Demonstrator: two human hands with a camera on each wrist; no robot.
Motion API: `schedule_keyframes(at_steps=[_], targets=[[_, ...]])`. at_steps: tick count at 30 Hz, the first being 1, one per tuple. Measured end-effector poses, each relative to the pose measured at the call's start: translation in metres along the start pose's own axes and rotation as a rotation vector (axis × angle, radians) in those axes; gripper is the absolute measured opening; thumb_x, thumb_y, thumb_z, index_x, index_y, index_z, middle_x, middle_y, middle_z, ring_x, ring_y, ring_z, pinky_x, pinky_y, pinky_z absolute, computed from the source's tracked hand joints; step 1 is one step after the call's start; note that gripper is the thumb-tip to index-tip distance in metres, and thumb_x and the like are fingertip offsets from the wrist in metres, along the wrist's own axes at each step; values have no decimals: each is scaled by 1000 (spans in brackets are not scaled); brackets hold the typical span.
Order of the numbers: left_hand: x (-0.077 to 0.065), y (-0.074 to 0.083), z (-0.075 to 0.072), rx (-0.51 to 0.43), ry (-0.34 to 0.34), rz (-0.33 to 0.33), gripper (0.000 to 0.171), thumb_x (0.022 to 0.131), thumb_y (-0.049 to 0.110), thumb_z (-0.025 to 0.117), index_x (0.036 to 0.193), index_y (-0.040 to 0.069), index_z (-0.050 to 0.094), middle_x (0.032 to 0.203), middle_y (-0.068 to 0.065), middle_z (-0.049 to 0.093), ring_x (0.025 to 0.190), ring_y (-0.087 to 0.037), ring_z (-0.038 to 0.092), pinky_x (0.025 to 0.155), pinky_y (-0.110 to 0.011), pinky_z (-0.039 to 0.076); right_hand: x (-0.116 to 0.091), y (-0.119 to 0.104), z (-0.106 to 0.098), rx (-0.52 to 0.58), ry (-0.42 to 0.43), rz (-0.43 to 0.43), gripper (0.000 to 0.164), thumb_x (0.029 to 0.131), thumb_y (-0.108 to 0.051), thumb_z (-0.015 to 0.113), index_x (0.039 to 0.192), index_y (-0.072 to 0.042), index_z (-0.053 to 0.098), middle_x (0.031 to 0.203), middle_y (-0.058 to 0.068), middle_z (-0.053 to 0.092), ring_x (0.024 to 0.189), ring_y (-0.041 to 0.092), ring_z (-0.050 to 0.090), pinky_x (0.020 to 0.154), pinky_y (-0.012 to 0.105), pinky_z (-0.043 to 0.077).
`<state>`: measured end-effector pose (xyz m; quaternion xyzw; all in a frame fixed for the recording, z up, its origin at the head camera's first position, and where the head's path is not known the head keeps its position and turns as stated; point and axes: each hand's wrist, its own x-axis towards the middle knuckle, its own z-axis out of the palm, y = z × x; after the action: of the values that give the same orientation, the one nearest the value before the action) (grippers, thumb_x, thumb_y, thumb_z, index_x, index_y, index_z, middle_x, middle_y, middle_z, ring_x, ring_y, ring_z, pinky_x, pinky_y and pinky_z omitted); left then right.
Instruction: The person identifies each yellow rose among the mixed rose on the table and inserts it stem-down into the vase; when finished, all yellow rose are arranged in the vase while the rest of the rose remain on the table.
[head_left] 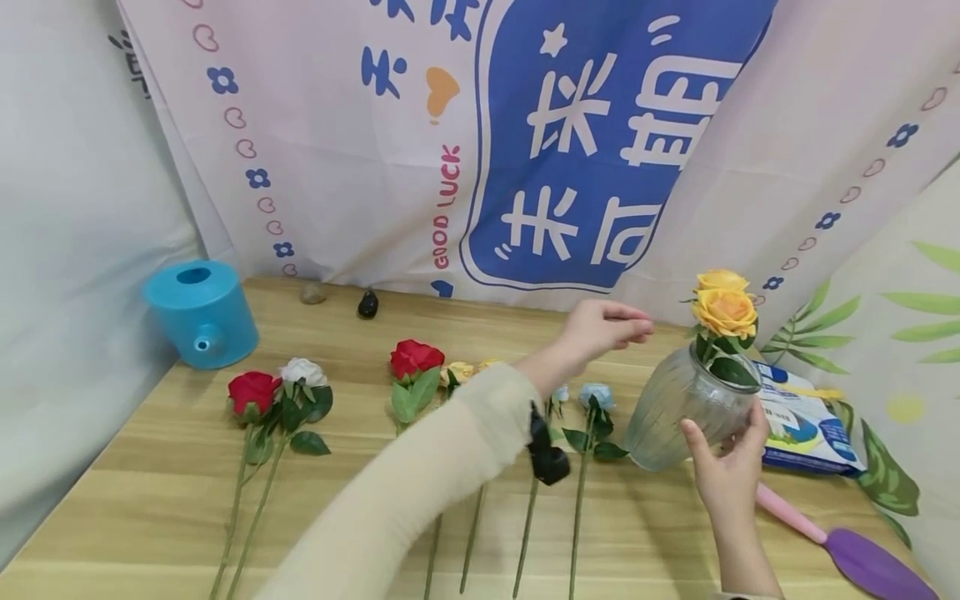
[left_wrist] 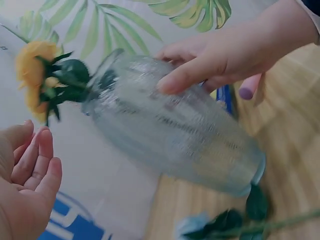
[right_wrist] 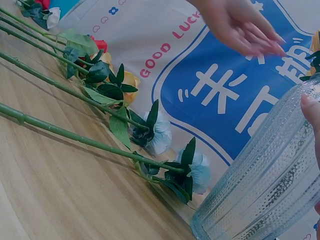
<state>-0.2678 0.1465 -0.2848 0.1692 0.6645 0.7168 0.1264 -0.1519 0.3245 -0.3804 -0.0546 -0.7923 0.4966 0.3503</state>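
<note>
My right hand (head_left: 723, 467) grips the clear ribbed glass vase (head_left: 675, 408), its thumb on the near side and fingers round the far side. Yellow roses (head_left: 723, 308) stand in the vase with their blooms and leaves above the rim. Left of these blooms, my left hand (head_left: 603, 329) hovers in the air, fingers loosely extended and holding nothing. In the left wrist view, a gap shows between that hand (left_wrist: 30, 175) and the yellow petals (left_wrist: 35, 75). Light blue roses (right_wrist: 197, 170) lie on the table beside the vase's base.
Red roses (head_left: 416, 358) and a white rose (head_left: 303, 372) lie with long stems toward me. A blue watering can (head_left: 206, 317) stands at the left. Right of the vase are a blue-white packet (head_left: 810, 433) and a purple-and-pink spatula-like tool (head_left: 870, 562). A printed cloth (head_left: 360, 167) hangs behind.
</note>
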Motion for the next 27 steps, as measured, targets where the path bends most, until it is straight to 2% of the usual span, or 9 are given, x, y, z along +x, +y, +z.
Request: schedule_keyframes(at_steps=[5,8,12,15,18,20,23,27], targets=[[-26,9,-63,14,-54,-8,23,82,11,66,102,0,65,88,-9,68,82,-18,64,71,-24,52,-3,-2,1,2,8,13,79,80,-5,66,141,-18,18,136,7,28,113,18,38,88,14,33],[-46,7,-102,51,-33,-66,25,83,11,65,105,0,62,93,-12,67,86,-22,64,73,-27,52,-4,-2,1,10,13,3,79,80,-4,66,141,-17,19,136,6,28,111,18,38,85,12,34],[-76,-11,-148,112,24,-190,27,83,9,63,108,0,60,96,-13,66,86,-22,64,78,-32,50,-3,-2,2,11,9,-2,79,80,-4,66,141,-17,18,136,6,28,110,17,38,84,12,34],[-97,-32,-172,208,22,-256,27,83,10,63,108,-1,60,93,-12,66,84,-21,64,81,-36,49,-3,-3,1,7,12,-7,79,80,-5,66,141,-17,18,136,7,27,109,17,38,83,11,33],[-115,-52,-186,317,3,-323,23,83,11,64,102,-2,63,84,-11,67,79,-22,65,76,-36,51,-2,-3,1,12,9,-14,78,80,-5,66,141,-18,18,136,6,27,109,17,38,81,11,33],[-125,-65,-190,392,-21,-355,19,83,11,64,98,-2,65,79,-9,68,75,-21,65,69,-33,53,-2,-4,2,9,7,-12,78,81,-5,65,141,-18,17,137,7,27,109,17,38,82,11,33],[-136,-81,-189,453,-36,-402,13,83,9,64,91,-1,67,74,-7,68,69,-17,65,60,-28,53,-3,-4,2,2,6,1,78,81,-6,65,142,-17,17,137,8,27,111,19,38,85,12,33],[-141,-94,-181,495,-45,-433,9,83,8,64,85,0,68,70,-7,67,64,-14,65,56,-26,52,-5,-5,2,-5,1,17,79,81,-7,65,142,-17,16,139,10,26,114,21,37,93,18,33]])
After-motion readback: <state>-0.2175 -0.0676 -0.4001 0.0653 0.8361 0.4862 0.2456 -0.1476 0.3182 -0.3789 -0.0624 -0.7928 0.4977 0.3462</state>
